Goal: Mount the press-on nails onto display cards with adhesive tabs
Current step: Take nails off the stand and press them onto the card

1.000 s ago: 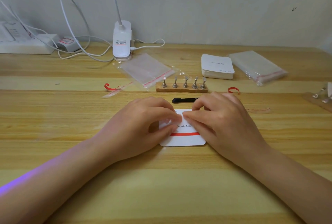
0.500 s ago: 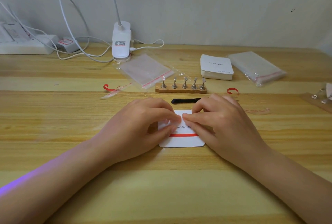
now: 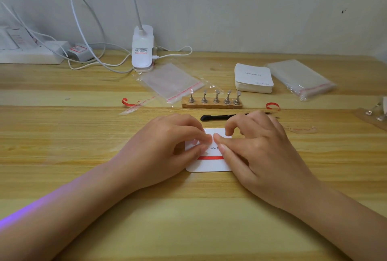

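Observation:
A white display card point(image 3: 209, 164) with a red strip across it lies flat on the wooden table in front of me. My left hand point(image 3: 167, 147) rests on its left side and my right hand point(image 3: 257, 147) on its right. The thumb and forefinger tips of both hands meet over the card's upper middle and press down there. Whatever is under the fingertips is hidden. Behind the card, a wooden holder point(image 3: 212, 104) carries several small metal stands, each topped with a pale nail.
Black tweezers point(image 3: 217, 117) lie just beyond my hands. A stack of white cards point(image 3: 253, 78) and a full clear bag point(image 3: 299, 78) sit at the back right, an empty clear bag point(image 3: 170, 81) and a lamp base point(image 3: 142, 51) with cables at the back. Red strip scraps point(image 3: 272, 105) lie around.
Both hands stay on the card with fingertips together. My right forefinger has lifted and curled a little, uncovering slightly more of the card's top edge.

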